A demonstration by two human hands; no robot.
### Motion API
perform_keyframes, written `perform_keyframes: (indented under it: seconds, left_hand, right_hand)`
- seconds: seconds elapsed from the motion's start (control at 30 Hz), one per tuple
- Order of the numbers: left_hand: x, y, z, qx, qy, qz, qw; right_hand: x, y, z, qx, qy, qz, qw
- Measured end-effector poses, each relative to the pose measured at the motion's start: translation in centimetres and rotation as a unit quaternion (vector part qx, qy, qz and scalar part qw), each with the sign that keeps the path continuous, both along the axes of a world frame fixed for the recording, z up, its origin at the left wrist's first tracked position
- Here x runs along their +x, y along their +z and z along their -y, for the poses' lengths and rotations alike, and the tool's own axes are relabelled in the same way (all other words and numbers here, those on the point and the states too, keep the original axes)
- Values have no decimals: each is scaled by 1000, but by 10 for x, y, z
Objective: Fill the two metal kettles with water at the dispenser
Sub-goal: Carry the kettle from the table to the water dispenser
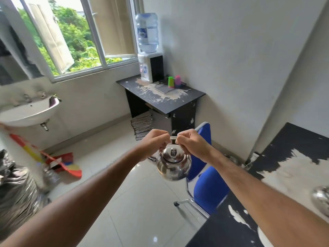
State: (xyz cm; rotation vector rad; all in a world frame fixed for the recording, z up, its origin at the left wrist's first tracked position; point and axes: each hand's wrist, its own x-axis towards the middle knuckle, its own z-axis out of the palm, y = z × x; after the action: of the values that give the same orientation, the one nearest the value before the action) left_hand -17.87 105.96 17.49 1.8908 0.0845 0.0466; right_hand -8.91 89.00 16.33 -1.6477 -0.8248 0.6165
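Blurring second kettle (322, 199), cut off.

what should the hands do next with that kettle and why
Probably carry it forward to the water dispenser. Both the left hand and right hand grip the handle of the metal kettle, which hangs in mid-air over the floor, lid on, well short of the dispenser on the far black desk.

Pretty beat-up room tbh: a black desk (188, 95) with its top peeling pale sits in the corner, green and pink cups (174, 81) on it. Blue chair (206, 186) nearby, striped mat (142, 126) below the desk, white sink (26, 111) left, window (53, 32) swung open onto trees.
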Motion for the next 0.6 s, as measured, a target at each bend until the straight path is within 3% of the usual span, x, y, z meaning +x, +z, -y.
perform_keyframes:
  seconds: [0.6]
  left_hand:
    - [188, -5, -326, -16, 45, 14, 999]
  right_hand:
    - [196, 11, -333, -21, 39, 32, 999]
